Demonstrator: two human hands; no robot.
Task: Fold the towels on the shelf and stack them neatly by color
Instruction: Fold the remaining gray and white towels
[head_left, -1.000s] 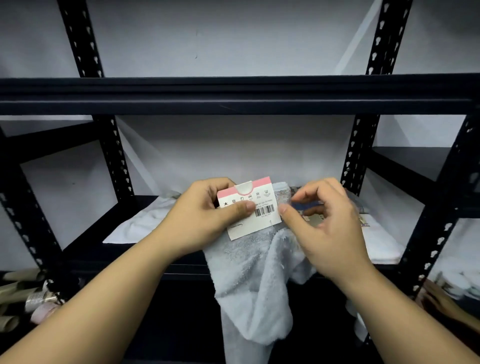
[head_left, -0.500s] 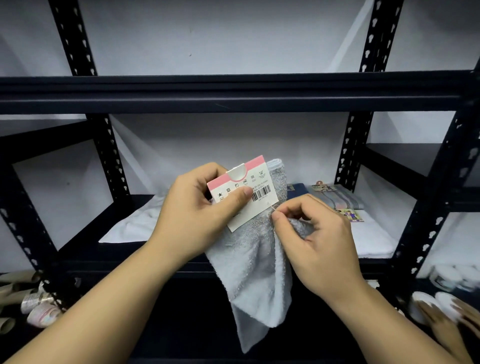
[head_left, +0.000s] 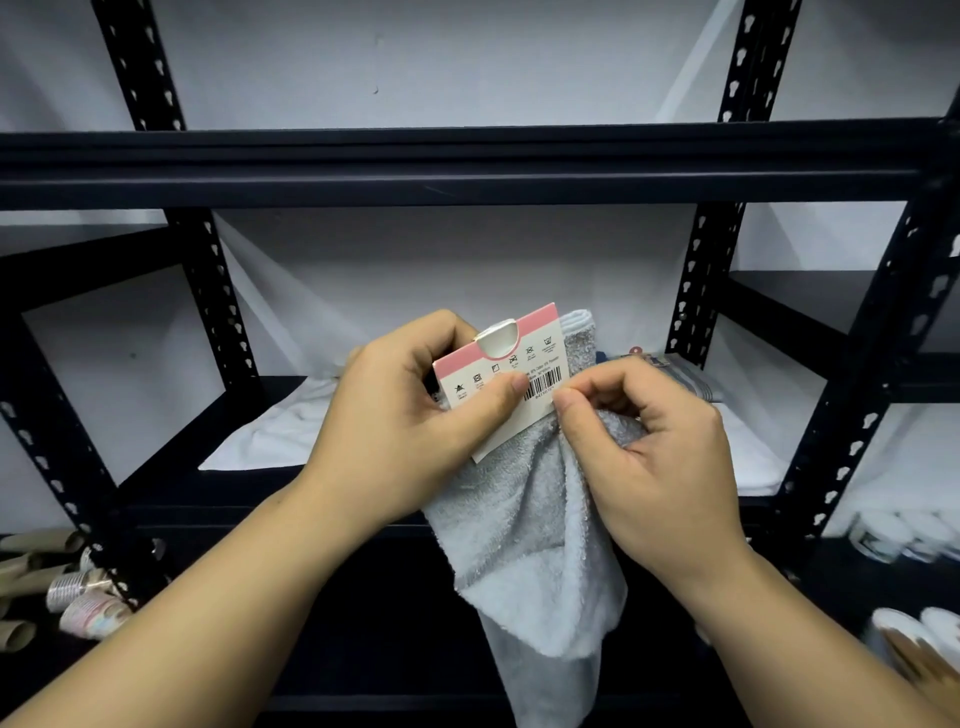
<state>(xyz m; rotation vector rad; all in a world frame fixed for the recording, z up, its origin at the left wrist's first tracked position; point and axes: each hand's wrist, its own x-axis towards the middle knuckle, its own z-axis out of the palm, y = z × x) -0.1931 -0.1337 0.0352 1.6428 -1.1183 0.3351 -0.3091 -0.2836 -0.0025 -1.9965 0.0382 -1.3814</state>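
Since 0.5 s ago right hand (head_left: 644, 452) shifts up to tag edge | left hand (head_left: 410, 415) grips pink-and-white card tag (head_left: 511, 382), thumb across its face | right fingers pinch grey towel (head_left: 540, 525) beside barcode | towel hangs at frame centre, before black shelf (head_left: 467, 166) | white towel (head_left: 280, 431) lies flat behind, centre-left.
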